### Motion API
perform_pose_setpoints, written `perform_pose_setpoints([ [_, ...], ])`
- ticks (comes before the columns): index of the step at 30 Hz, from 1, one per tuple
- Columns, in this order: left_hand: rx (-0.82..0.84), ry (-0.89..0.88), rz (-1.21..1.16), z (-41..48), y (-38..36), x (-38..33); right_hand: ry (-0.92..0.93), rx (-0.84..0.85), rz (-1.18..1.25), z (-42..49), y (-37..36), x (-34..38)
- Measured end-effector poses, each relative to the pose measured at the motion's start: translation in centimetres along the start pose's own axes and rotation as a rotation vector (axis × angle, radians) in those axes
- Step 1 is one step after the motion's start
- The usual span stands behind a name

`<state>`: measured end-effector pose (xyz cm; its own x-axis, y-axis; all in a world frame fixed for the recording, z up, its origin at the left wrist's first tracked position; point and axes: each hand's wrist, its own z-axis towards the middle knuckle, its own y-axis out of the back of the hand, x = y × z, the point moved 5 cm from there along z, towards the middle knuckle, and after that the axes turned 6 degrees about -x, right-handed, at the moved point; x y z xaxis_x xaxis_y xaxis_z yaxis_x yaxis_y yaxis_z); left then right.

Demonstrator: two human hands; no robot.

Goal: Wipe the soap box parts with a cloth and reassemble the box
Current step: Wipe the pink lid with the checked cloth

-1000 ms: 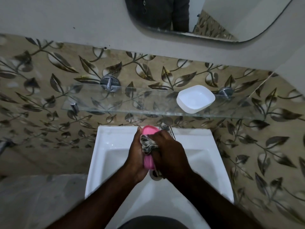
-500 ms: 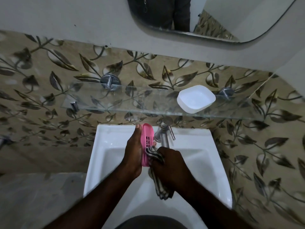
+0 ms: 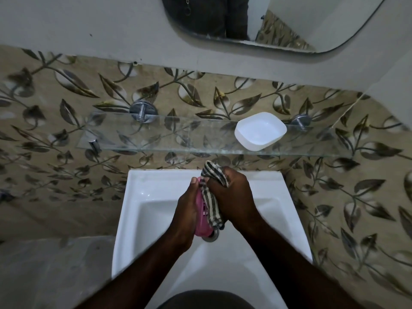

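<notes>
Over the white sink [image 3: 138, 219], my left hand [image 3: 185, 217] holds the pink slotted soap-box part [image 3: 201, 221] on edge. My right hand [image 3: 231, 197] grips a striped cloth [image 3: 211, 204] and presses it against the pink part's inner face; one end of the cloth sticks up above my fingers. The white soap-box bowl [image 3: 259, 131] sits apart on the glass shelf [image 3: 156, 139], to the right, open side up.
The glass shelf hangs on chrome brackets [image 3: 142, 111] against a leaf-patterned tiled wall. The sink drain [image 3: 211, 237] lies just below the hands; the tap is hidden behind them. A mirror [image 3: 289, 23] is mounted above. A grey surface [image 3: 49, 270] lies left of the sink.
My right hand has slid the cloth up along the pink part, from its lower end toward the top. The cloth now bunches above my fingers and hides the tap.
</notes>
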<state>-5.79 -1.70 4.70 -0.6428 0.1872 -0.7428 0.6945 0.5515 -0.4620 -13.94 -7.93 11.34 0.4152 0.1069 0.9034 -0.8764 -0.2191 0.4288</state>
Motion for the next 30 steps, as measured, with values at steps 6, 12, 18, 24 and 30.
perform_pose_setpoints([
  [6,-0.058,-0.203,0.218,-0.4,0.9,-1.7,0.093,0.030,-0.283,-0.9,0.2,-1.6],
  [12,-0.152,-0.237,0.139,-0.3,0.8,-2.4,-0.029,0.227,-0.288,-3.2,-0.1,-2.9],
  [18,-0.114,-0.257,0.177,-0.2,0.1,-3.0,-0.237,0.156,0.130,-2.6,0.8,-3.0],
  [24,0.013,-0.159,0.241,-0.4,-0.9,-1.9,-0.064,-0.004,0.073,-0.8,2.2,-1.2],
  [30,-0.057,-0.137,0.192,-0.1,-0.7,-2.5,0.425,0.027,-0.248,-1.1,1.5,1.8],
])
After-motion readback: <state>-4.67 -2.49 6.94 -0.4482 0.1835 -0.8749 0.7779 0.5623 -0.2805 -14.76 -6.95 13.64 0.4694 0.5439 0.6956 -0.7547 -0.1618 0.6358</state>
